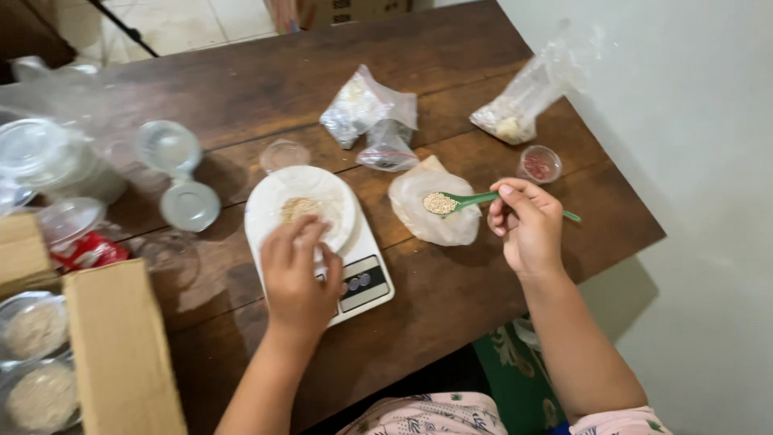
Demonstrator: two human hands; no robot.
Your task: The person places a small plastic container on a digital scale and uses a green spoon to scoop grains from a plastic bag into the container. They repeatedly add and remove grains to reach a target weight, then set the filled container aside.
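So my left hand [296,278] is stretched forward, palm down, fingers [304,240] bunched and curled at the tips. My right hand [525,225] sits further out to the side, thumb and fingers pinched closed, wrist bent a bit, forearm angling back toward me.

A dark, worn wooden table [451,298] is seen, matt. At its 9 o'clock, brown cardboard [121,354]; at 12, clear glossy plastic bags [366,109]. A smooth green plastic spoon [475,198] is held.
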